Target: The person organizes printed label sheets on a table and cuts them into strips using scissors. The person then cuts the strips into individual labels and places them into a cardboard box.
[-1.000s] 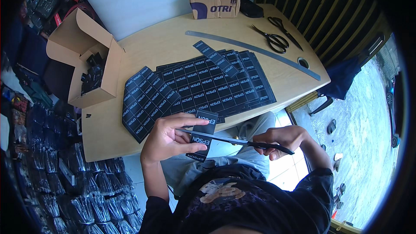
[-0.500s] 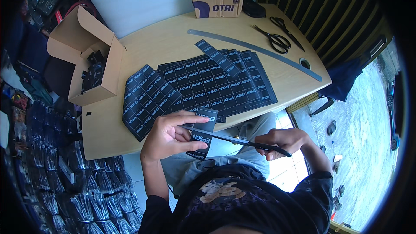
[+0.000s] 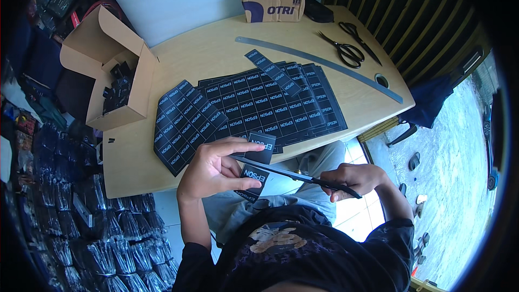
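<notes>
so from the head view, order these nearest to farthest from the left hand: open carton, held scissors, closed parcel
Nearest the left hand first:
1. held scissors, blades reaching between its thumb and fingers
2. open carton, at the table's left
3. closed parcel, at the table's far edge

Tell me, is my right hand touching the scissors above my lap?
Touching: the head view shows the right hand wrapped around the scissors at their handle end.
</notes>
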Demonstrator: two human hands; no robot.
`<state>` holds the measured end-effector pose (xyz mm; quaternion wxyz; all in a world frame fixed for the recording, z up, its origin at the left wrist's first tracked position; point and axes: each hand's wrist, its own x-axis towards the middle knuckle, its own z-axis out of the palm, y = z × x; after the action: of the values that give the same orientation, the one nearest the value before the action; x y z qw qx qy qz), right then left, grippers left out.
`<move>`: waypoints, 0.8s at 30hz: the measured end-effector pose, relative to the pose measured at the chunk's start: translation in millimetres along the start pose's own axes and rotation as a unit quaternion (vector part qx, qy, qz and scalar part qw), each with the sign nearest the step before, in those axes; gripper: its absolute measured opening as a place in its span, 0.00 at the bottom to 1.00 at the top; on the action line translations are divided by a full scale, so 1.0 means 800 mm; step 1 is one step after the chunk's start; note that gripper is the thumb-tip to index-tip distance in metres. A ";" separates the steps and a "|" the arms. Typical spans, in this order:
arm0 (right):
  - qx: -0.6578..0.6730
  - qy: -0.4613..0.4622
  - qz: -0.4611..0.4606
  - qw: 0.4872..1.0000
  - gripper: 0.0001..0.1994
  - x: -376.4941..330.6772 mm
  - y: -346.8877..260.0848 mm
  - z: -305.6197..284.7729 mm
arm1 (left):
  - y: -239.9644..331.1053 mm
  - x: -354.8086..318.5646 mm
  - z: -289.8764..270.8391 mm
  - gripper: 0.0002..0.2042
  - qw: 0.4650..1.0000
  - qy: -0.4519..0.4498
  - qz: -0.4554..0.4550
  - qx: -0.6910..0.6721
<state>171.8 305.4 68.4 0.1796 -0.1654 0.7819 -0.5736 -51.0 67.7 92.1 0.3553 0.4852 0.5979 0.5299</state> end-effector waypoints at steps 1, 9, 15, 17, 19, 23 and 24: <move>0.000 0.000 0.000 1.000 0.26 0.000 0.002 0.000 | 0.002 0.001 0.000 0.29 1.000 -0.006 -0.010 -0.011; -0.091 0.082 0.104 0.987 0.19 -0.032 0.021 0.011 | -0.013 0.008 -0.008 0.28 0.999 0.006 -0.002 -0.032; -0.090 0.228 0.203 0.948 0.20 -0.070 0.044 0.050 | -0.047 0.056 -0.013 0.20 0.995 0.060 -0.030 -0.070; -0.065 0.264 0.221 0.937 0.20 -0.075 0.051 0.058 | -0.073 0.082 -0.027 0.17 0.996 0.074 -0.047 -0.005; -0.055 0.304 0.211 0.927 0.20 -0.087 0.062 0.070 | -0.092 0.120 -0.036 0.16 0.995 0.096 -0.036 0.011; -0.007 0.359 0.198 0.912 0.20 -0.100 0.069 0.086 | -0.118 0.187 -0.057 0.14 0.987 0.141 -0.019 0.080; 0.004 0.367 0.201 0.908 0.20 -0.102 0.072 0.090 | -0.129 0.201 -0.063 0.14 0.986 0.142 -0.010 0.084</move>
<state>274.6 299.6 0.9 -0.0078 0.2181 0.8070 -0.5487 -163.7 210.4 14.9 0.2298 0.4275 0.6893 0.5378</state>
